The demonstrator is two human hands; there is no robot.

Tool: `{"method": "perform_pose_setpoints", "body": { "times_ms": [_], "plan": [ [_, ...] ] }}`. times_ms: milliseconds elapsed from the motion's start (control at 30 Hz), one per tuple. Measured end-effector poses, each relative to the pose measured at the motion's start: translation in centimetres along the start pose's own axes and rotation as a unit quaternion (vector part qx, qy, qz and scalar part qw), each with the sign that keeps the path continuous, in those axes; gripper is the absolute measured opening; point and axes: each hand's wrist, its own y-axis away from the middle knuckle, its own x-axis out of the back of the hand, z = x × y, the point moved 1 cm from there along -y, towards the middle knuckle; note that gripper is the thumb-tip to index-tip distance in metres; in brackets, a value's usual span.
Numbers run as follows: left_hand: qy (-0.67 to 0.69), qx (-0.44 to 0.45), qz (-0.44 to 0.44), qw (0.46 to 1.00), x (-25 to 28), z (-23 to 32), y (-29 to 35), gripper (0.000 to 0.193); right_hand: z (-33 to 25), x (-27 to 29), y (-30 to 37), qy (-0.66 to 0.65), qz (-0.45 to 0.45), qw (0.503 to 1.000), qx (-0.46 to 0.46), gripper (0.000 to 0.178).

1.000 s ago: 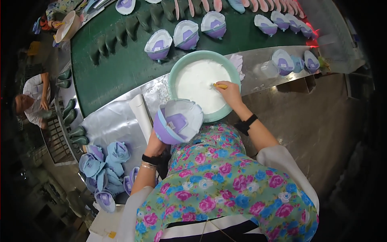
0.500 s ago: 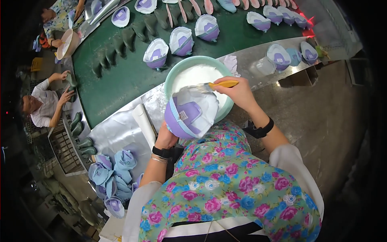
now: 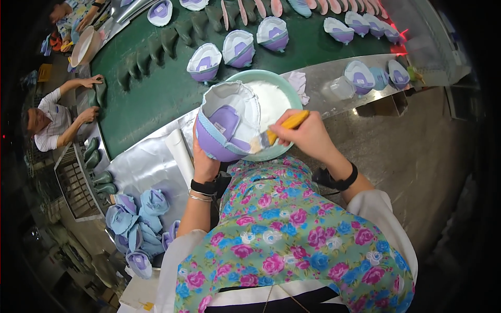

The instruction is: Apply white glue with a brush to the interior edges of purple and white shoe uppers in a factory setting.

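Observation:
My left hand [image 3: 207, 163] holds a purple and light-blue shoe upper [image 3: 219, 146] from below and the left, its opening and white lining facing up. My right hand [image 3: 309, 134] is closed round the yellow handle of a flat paintbrush [image 3: 295, 120]. The brush's pale bristles touch the upper's rim on its near right side. Beneath and behind the upper stands a mint-green basin [image 3: 288, 87] with a thick white substance [image 3: 274, 99] inside. The upper covers the basin's left part.
A green belt [image 3: 151, 104] bears dark green shoe lasts [image 3: 169, 41], more uppers [image 3: 238, 49] and pink insoles [image 3: 261, 7]. Piled uppers [image 3: 143, 224] lie at left, near a white roll [image 3: 179, 151]. A clear cup [image 3: 342, 88] stands right. A co-worker [image 3: 55, 120] handles lasts at far left.
The upper has moved left and turned in my left hand. My right hand has brought the brush from the upper's far rim to its near right rim. The co-worker's hands have lowered lasts onto the belt's edge.

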Motion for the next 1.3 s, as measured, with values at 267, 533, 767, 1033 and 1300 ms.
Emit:
{"method": "perform_pose_setpoints", "body": {
  "times_ms": [267, 533, 767, 1033, 1300],
  "plan": [
    [0.256, 0.235, 0.059, 0.936, 2.5, 1.1, 0.6, 0.022, -1.7, 1.8, -3.8, 0.154, 0.054, 0.976, 0.145, 0.017],
    [0.110, 0.122, -0.162, 0.973, 1.7, 0.9, 2.1, 0.021, -7.6, -7.3, -4.9, 0.089, -0.312, 0.903, 0.283, 0.013],
    [0.216, 0.432, 0.012, 0.875, 3.0, 0.9, 0.5, 0.018, -0.6, -2.1, -7.8, 0.127, -0.116, 0.982, 0.076, 0.019],
    [0.082, 0.120, 0.101, 0.984, 15.6, -1.2, -9.4, 0.032, 0.8, -0.5, -4.1, 0.002, 0.092, 0.996, -0.021, 0.014],
    [0.198, 0.138, 0.278, 0.930, 19.7, -12.6, -22.8, 0.068, 1.6, -4.2, -5.5, 0.045, 0.071, 0.991, -0.105, 0.011]
  ]
}}
